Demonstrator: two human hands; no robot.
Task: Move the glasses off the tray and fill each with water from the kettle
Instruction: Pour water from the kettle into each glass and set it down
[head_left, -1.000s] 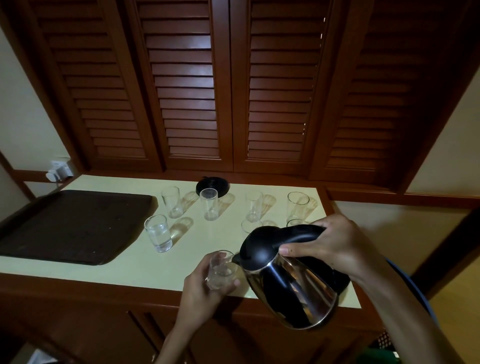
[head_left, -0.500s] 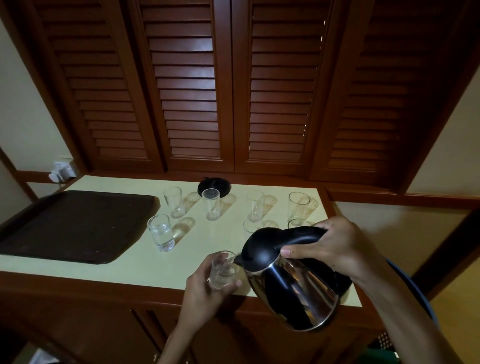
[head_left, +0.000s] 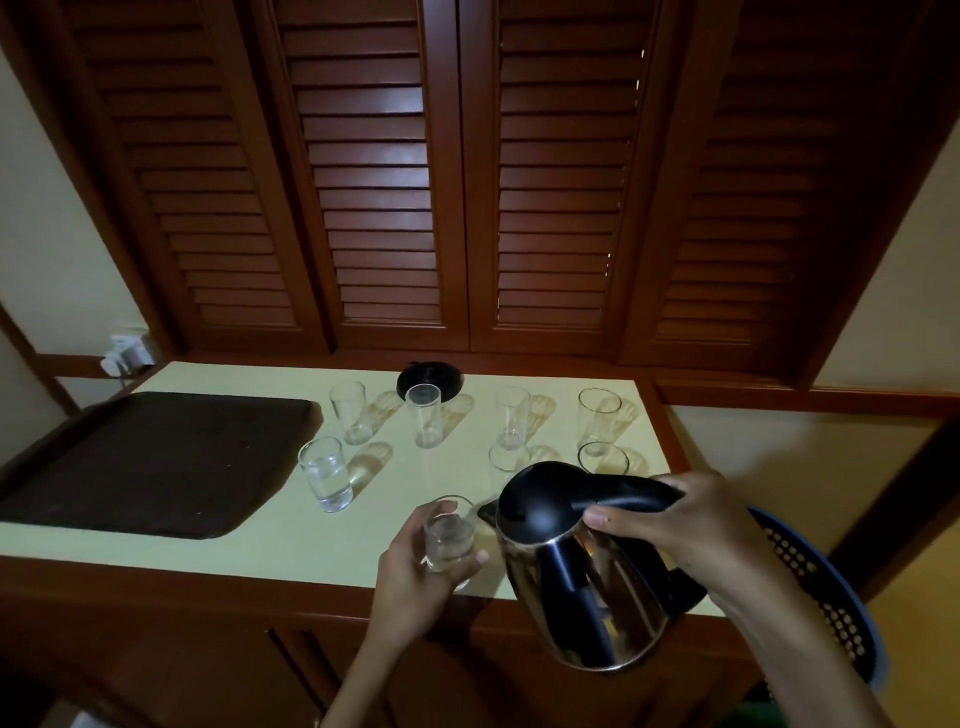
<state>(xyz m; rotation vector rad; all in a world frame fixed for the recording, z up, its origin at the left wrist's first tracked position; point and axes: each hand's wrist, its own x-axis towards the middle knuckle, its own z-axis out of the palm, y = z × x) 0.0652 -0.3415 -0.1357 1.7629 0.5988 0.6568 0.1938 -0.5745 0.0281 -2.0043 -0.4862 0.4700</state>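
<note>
My left hand (head_left: 415, 577) grips a small clear glass (head_left: 449, 535) near the counter's front edge, with water in it. My right hand (head_left: 675, 519) holds the black handle of a steel kettle (head_left: 576, 566), tilted with its spout against the glass rim. Another glass (head_left: 326, 474) holding water stands just right of the dark brown tray (head_left: 145, 462), which carries nothing. Several more glasses stand on the counter behind, among them one in front of the kettle base (head_left: 423, 422) and one at the far right (head_left: 599, 418); the kettle partly hides two.
The black kettle base (head_left: 429, 380) sits at the back of the pale counter (head_left: 291, 540). A wall socket with a plug (head_left: 124, 353) is at the back left. A blue perforated basket (head_left: 826, 587) sits low at the right. Louvred wooden doors rise behind.
The kettle and the held glass stay together in almost the same spot. The water level in the held glass has risen slightly.
</note>
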